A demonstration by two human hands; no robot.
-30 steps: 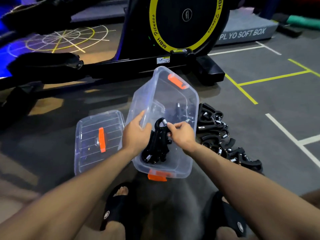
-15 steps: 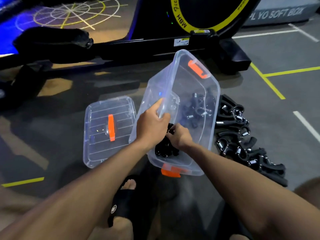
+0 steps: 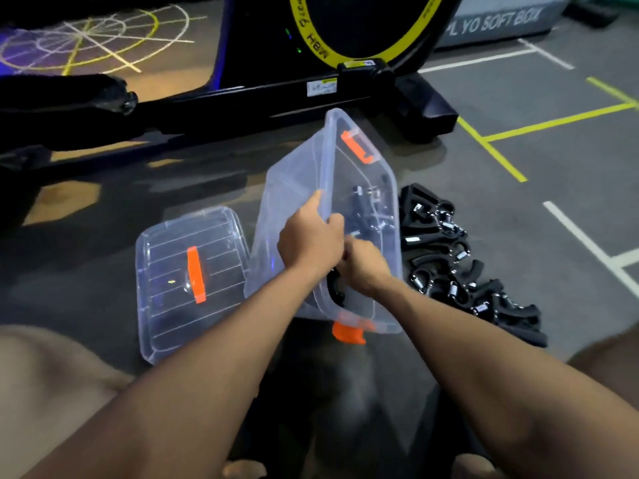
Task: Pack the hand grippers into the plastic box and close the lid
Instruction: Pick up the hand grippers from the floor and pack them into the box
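The clear plastic box (image 3: 294, 181) with orange latches is tipped up on its right side, its opening facing right. My left hand (image 3: 309, 238) grips its raised left rim, thumb outside and fingers curled over the edge. My right hand (image 3: 364, 267) reaches inside and holds a black hand gripper (image 3: 333, 286) low in the box, mostly hidden behind both hands. More black grippers (image 3: 366, 209) lie deeper inside. A pile of loose black hand grippers (image 3: 449, 257) lies on the floor right of the box. The clear lid (image 3: 173, 305) with an orange handle lies flat to the left.
A black exercise machine (image 3: 345, 46) with a yellow-ringed wheel and its floor rail stand just behind the box. A grey soft box (image 3: 494, 22) sits at the far right. Yellow and white lines mark the grey floor. My knees and sandalled feet frame the bottom edge.
The box has been tipped further up on its side by my left hand. My right hand has pushed the gripper deeper into the near end of the box.
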